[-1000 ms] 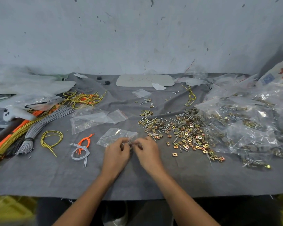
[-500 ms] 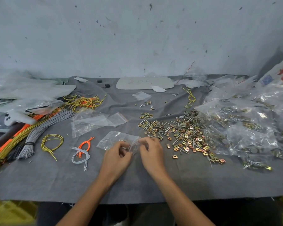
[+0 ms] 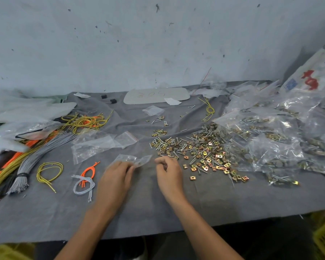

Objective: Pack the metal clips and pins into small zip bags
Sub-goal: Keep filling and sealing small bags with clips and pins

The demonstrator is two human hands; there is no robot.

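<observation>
Right hand (image 3: 169, 171) has come off the zip bag (image 3: 139, 160), fingers loosely curled (can't tell if they're holding anything) right beside the clips and pins (image 3: 201, 152), while left hand (image 3: 114, 177) fingers pinch the bag just ahead, down at the counter (image 3: 158, 212), probably ready for filling.

left hand (image 3: 115, 178) blurred, zip bag (image 3: 140, 160) contents unclear

Left hand (image 3: 116, 177) palm down, fingertips pinching a zip bag (image 3: 139, 160), right hand (image 3: 169, 171) alongside, fingers curled
</observation>
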